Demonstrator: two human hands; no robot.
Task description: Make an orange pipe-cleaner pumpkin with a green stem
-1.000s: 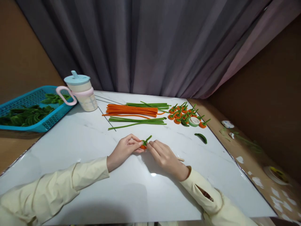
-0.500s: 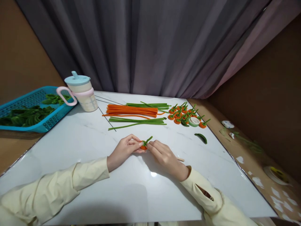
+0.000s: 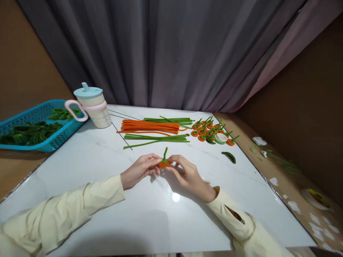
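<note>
Between my two hands is a small orange pipe-cleaner pumpkin [image 3: 164, 165] with a green stem pointing up. My left hand [image 3: 141, 168] pinches its left side between thumb and fingers. On the right side, the thumb and fingertips of my right hand [image 3: 187, 174] close on the pumpkin's edge. Beyond my hands lie a bundle of orange pipe cleaners [image 3: 150, 126] and green pipe cleaners [image 3: 158, 137] in front of it, with more green ones behind. Several similar finished-looking pumpkins [image 3: 202, 137] with green stems are grouped at the back right.
A lidded cup [image 3: 98, 114] with a pink handle stands at the back left, beside a blue basket [image 3: 57, 137] of green pieces. Near the pumpkins are a roll of tape [image 3: 221, 138] and a curved dark green piece [image 3: 229, 157]. A thin stick [image 3: 206, 181] lies partly behind my right wrist.
The pumpkin has turned so its stem stands more upright. My right fingers have shifted from the stem to the pumpkin's right edge and opened wider around it.
</note>
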